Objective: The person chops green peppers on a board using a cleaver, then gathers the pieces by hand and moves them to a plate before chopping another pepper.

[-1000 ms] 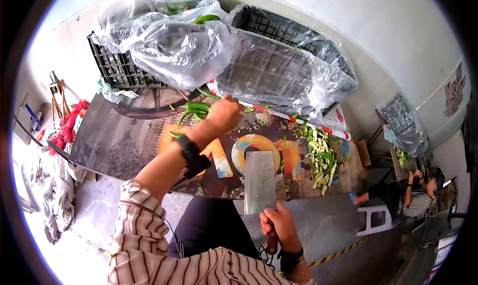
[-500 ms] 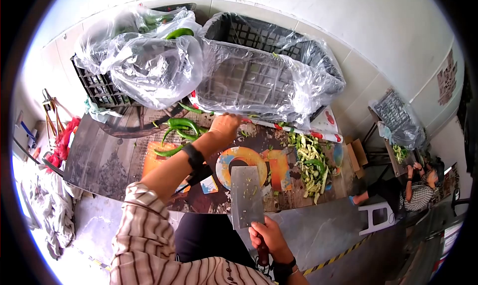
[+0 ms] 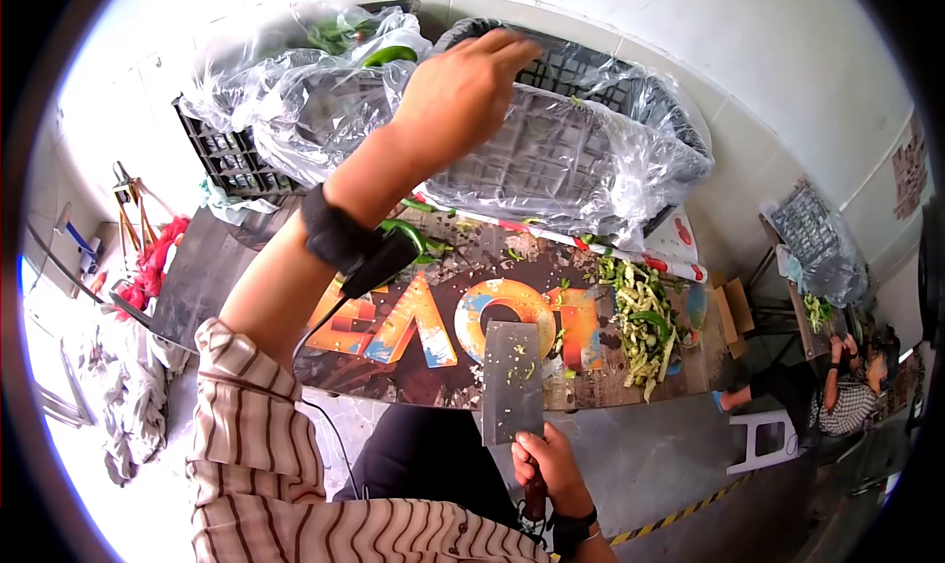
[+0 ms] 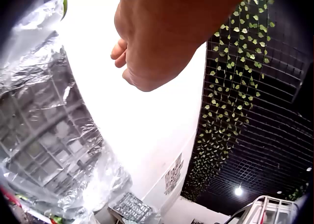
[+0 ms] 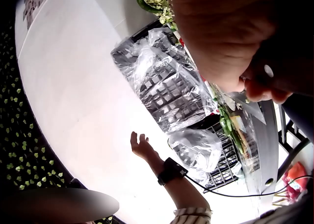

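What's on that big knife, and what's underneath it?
Little pale and green bits dot the knife in the right hand. Around it you can see the table and grey floor. The knife covers whatever is directly beneath, so that can't be seen.

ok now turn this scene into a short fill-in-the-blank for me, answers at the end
1. The right grip holds the cleaver by its ____.
2. In the head view, the left grip shows ____ the right one, nearer the picture's top edge.
3. In that view, the chopped green pieces lie to the ____ of the cleaver.
4. The left sleeve is patterned with ____.

Missing words: handle; above; right; stripes
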Tool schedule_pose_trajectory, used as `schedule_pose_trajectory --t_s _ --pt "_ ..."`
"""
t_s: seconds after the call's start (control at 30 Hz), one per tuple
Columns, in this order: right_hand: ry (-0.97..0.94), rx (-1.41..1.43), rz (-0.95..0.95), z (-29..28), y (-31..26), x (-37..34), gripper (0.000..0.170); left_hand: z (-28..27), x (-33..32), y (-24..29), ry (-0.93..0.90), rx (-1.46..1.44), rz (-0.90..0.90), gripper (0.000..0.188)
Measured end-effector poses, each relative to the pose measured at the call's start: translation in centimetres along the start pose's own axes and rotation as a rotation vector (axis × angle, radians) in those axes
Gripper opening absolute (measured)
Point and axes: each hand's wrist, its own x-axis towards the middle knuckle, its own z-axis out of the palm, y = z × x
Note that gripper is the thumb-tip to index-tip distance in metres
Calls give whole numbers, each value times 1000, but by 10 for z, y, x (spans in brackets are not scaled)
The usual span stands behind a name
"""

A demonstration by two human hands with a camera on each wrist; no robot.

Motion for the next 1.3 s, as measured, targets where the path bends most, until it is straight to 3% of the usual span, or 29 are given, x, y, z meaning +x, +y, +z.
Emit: schedule_pose_trajectory --t_s 0.03,0.17,0.23,0.43,0.7,0.77,0.93,1.03,1.1,1.17,1.2,1.3 --pt "-2 -14 5 -2 0 1 12 -7 -14 -1 -9 5 0 30" --pt "22 0 18 3 -5 -2 13 -22 -87 -15 -455 -119 -214 25" --pt "30 1 19 4 -7 -2 13 -21 -130 -27 -582 -96 -302 24" --pt "50 13 31 3 -5 -1 12 -33 -220 -32 -734 -109 -443 27" --pt "102 -36 46 8 -8 -3 12 -11 -222 -40 -576 -83 -451 32" --pt "103 -33 48 8 -7 -4 12 11 -226 -51 -584 29 -289 33" --pt "100 6 31 9 -4 -4 11 22 -207 -53 -789 56 -383 30" --pt "101 -14 29 8 -3 -3 11 9 -197 -45 -539 -12 -409 23" --pt "81 -4 21 5 -1 -2 12 -10 -184 -30 -500 -26 -390 25" --pt "81 -6 24 4 -1 -1 12 -30 -173 -9 -501 -377 -728 30" --pt "82 -11 25 4 -1 -1 13 -36 -172 -5 -593 -452 -841 32" --pt "89 -11 7 7 -1 -2 13 -33 -204 15 -543 -821 -1036 31"
